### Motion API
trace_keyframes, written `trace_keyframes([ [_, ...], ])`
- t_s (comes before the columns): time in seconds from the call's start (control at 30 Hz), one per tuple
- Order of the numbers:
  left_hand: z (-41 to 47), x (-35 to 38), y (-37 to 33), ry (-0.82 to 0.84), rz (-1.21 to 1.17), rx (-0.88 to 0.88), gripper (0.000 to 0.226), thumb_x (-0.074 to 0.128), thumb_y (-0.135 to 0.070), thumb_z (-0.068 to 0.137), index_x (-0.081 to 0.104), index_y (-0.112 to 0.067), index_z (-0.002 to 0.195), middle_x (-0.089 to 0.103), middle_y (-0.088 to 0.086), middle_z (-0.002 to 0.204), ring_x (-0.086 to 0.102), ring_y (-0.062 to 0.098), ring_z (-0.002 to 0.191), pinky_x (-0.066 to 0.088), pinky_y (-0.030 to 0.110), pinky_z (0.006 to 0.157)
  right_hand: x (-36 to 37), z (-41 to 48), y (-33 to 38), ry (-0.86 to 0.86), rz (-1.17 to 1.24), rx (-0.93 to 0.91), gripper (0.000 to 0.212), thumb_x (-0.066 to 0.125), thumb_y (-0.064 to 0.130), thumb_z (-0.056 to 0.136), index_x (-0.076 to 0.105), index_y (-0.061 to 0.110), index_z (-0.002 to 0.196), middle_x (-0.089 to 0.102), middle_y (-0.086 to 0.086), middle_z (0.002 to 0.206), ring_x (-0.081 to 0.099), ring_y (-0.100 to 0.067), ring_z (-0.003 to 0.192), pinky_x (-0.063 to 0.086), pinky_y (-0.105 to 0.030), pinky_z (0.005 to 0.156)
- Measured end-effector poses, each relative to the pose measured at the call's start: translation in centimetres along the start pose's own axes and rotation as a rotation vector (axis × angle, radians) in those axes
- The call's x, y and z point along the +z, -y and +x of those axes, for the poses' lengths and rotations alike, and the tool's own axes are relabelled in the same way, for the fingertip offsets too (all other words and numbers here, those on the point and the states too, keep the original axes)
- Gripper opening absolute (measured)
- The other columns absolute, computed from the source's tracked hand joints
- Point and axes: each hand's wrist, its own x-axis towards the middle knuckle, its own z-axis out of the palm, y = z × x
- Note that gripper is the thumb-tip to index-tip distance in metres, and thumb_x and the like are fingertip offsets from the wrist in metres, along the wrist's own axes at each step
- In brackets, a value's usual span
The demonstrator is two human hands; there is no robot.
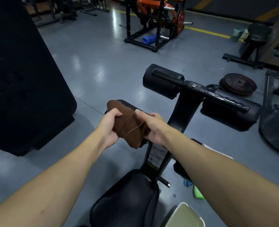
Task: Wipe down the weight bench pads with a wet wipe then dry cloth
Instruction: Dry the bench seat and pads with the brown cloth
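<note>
Brown cloth (130,124), folded, held in both hands above the bench's black upright post (182,110). Left hand (108,126) grips the cloth's left edge, fingers (114,113) curled closed over it. Right hand (153,126) clamps the right side, fingers wrapped on the fabric. Cloth lies over the lower-left roller pad (127,104), left of the post. Upper roller pad (161,83) sits beyond the post; seat pad (125,199) nearer the person. Weight plates (239,84) on the floor, right of the post.
</note>
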Motion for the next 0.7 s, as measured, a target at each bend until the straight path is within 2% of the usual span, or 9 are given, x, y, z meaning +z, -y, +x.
trace_keyframes([
  [0.07,-1.9,-0.7,0.3,0.02,0.025,-0.023,0.041,0.05,-0.012,0.084,0.06,-0.003,0.123,0.07,0.019,0.114,0.067,0.036,0.108,0.049,0.051,0.099,-0.7,-1.6,-0.3,0.081,-0.06,0.068,0.104,0.082,0.042,0.077,0.013,0.029,0.153,0.061,-0.009,0.124,0.067,-0.027,0.093,0.059,-0.043,0.065],
  [0.1,-2.7,-1.1,0.7,0.04,0.041,-0.03,0.04,0.049,-0.012,0.085,0.06,-0.002,0.123,0.069,0.02,0.115,0.065,0.036,0.111,0.048,0.05,0.101,-0.8,-2.6,-0.6,0.118,-0.094,0.091,0.107,0.081,0.044,0.077,0.01,0.031,0.155,0.059,-0.009,0.13,0.066,-0.028,0.092,0.058,-0.043,0.063],
  [0.17,-4.2,-1.5,1.7,0.045,0.076,-0.034,0.043,0.05,-0.012,0.086,0.058,-0.003,0.127,0.068,0.02,0.117,0.064,0.036,0.112,0.049,0.049,0.099,-1.0,-3.9,-1.7,0.177,-0.107,0.096,0.084,0.08,0.039,0.08,0.035,0.021,0.149,0.063,-0.012,0.129,0.068,-0.028,0.088,0.057,-0.04,0.06],
  [0.23,-5.8,-1.8,3.1,-0.016,0.144,0.039,0.036,0.056,-0.011,0.088,0.059,-0.008,0.124,0.071,0.019,0.112,0.069,0.033,0.102,0.057,0.046,0.086,-1.2,-4.7,-3.5,0.194,-0.13,0.054,0.051,0.079,0.027,0.084,0.061,0.01,0.129,0.071,-0.015,0.114,0.071,-0.028,0.088,0.06,-0.042,0.069],
  [0.3,-7.3,-2.3,5.5,-0.135,0.255,0.11,0.023,0.062,-0.012,0.09,0.062,-0.01,0.113,0.074,0.016,0.101,0.073,0.028,0.088,0.06,0.041,0.074,-2.2,-5.1,-6.2,0.138,-0.274,-0.033,0.038,0.079,0.019,0.083,0.065,0.011,0.117,0.072,-0.01,0.109,0.07,-0.025,0.094,0.059,-0.041,0.082],
  [0.4,-9.7,-3.4,10.7,-0.205,0.314,0.055,0.011,0.06,-0.014,0.095,0.057,-0.009,0.104,0.072,0.014,0.087,0.071,0.025,0.068,0.056,0.035,0.056,-4.7,-6.3,-11.2,0.109,-0.397,-0.119,0.027,0.075,0.013,0.085,0.058,0.019,0.105,0.065,0.0,0.097,0.064,-0.016,0.087,0.057,-0.033,0.077],
  [0.47,-10.7,-4.8,15.0,-0.248,0.37,-0.007,0.008,0.057,-0.012,0.096,0.053,-0.011,0.102,0.066,0.013,0.082,0.064,0.02,0.054,0.049,0.03,0.044,-6.5,-6.5,-15.2,0.085,-0.444,-0.119,0.028,0.075,0.013,0.086,0.057,0.021,0.106,0.063,0.001,0.099,0.064,-0.017,0.089,0.056,-0.034,0.083],
  [0.6,-11.5,-8.1,22.7,-0.29,0.372,-0.095,0.013,0.056,-0.006,0.093,0.053,-0.011,0.105,0.068,0.01,0.086,0.067,0.022,0.063,0.056,0.039,0.054,-9.1,-7.0,-22.6,0.034,-0.591,-0.108,0.033,0.077,0.018,0.083,0.062,0.018,0.113,0.067,-0.002,0.112,0.065,-0.021,0.099,0.055,-0.038,0.09],
  [0.7,-11.0,-10.3,26.4,-0.267,0.275,-0.065,0.022,0.055,-0.001,0.093,0.053,-0.008,0.114,0.07,0.015,0.101,0.072,0.026,0.081,0.06,0.047,0.064,-9.5,-6.0,-26.3,-0.001,-0.638,-0.177,0.038,0.079,0.021,0.082,0.062,0.016,0.116,0.067,-0.004,0.118,0.064,-0.023,0.104,0.054,-0.041,0.094],
])
